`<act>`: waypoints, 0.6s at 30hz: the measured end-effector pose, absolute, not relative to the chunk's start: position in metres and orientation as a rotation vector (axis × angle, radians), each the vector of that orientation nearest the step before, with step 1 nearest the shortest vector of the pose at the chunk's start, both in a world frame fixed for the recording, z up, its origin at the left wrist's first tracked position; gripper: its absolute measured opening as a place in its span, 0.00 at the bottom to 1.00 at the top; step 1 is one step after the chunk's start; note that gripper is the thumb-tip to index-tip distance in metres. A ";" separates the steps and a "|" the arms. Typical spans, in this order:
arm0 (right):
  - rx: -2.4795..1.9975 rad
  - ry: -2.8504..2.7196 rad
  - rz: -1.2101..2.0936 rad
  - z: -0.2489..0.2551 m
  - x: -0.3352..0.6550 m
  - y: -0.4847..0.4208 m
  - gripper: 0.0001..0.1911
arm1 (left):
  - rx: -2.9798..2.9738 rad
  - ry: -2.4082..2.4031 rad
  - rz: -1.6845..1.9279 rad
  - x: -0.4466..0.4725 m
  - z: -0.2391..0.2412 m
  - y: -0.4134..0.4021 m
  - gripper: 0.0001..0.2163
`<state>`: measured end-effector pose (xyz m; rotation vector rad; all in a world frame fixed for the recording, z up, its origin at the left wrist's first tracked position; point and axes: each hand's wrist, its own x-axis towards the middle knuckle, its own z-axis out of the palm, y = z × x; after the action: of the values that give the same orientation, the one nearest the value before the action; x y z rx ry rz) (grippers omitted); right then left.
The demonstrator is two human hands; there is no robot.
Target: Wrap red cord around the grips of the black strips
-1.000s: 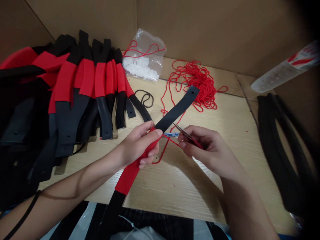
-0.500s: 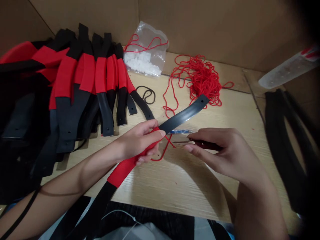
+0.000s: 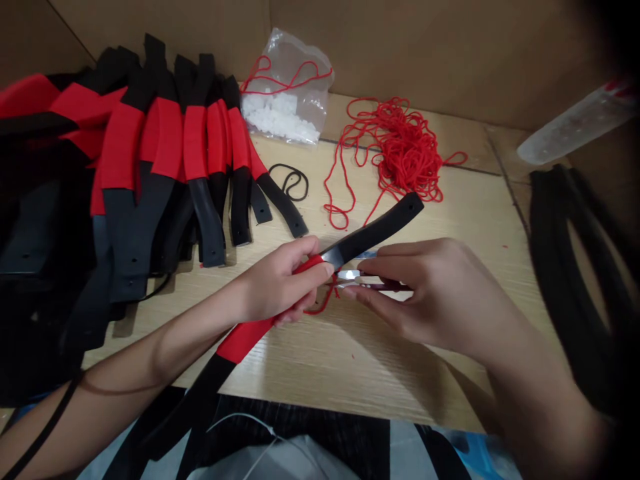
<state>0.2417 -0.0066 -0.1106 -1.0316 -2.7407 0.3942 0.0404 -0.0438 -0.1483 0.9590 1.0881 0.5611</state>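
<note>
My left hand [image 3: 285, 280] grips a black strap [image 3: 375, 233] at its red-wrapped section [image 3: 245, 339], and the strap's far end points up to the right. My right hand [image 3: 415, 287] holds small red-handled scissors [image 3: 361, 279], mostly covered by my fingers. Their metal blades sit just beside my left fingertips, at a loop of red thread [image 3: 323, 303] hanging from the wrapping. A blue object [image 3: 367, 255] shows behind the strap, partly hidden by my right hand.
Many red-and-black straps [image 3: 170, 147] lie fanned at the left, near a plastic bag of white pieces [image 3: 285, 93]. A red thread tangle [image 3: 403, 150] and a black cord loop [image 3: 289, 181] lie on the wooden table [image 3: 400, 373]. Black loops [image 3: 570, 267] lie at the right, within cardboard walls [image 3: 425, 53].
My right hand has moved left, closer to my left hand, bringing the scissors to the red thread beside the strap. The strap now lies at a slightly flatter angle.
</note>
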 end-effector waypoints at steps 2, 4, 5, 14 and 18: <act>-0.984 -2.759 0.361 -0.109 0.240 -0.005 0.07 | 0.980 1.101 0.561 0.041 -0.147 -0.044 0.09; -0.943 -2.767 0.328 -0.109 0.239 -0.004 0.06 | 0.995 1.103 0.562 0.041 -0.146 -0.044 0.09; -0.928 -2.765 0.311 -0.109 0.238 -0.004 0.06 | 1.002 1.101 0.563 0.041 -0.146 -0.044 0.09; -0.809 -2.796 0.309 -0.114 0.244 -0.006 0.11 | 1.012 1.076 0.549 0.040 -0.145 -0.046 0.09; -0.774 -2.794 0.331 -0.116 0.247 -0.006 0.13 | 1.022 1.080 0.542 0.040 -0.145 -0.047 0.09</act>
<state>0.2468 -0.0064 -0.1157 -0.7743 -2.7943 0.3312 0.0405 -0.0468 -0.1445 1.0220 1.0800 0.5423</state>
